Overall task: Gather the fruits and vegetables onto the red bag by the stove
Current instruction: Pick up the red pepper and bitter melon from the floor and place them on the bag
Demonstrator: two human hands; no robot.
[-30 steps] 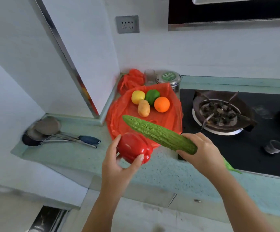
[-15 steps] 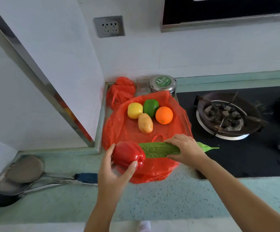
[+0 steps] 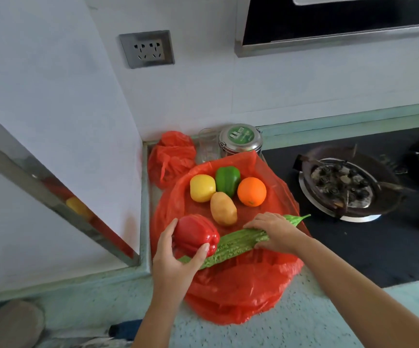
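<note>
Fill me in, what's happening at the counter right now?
A person is gathering produce onto the red bag beside the stove. The left hand grips a red pepper and the right hand grips a gourd, both low over the bag's front; whether they have touched down is unclear. A yellow fruit, green pepper, orange and potato already sit on the bag.
</note>
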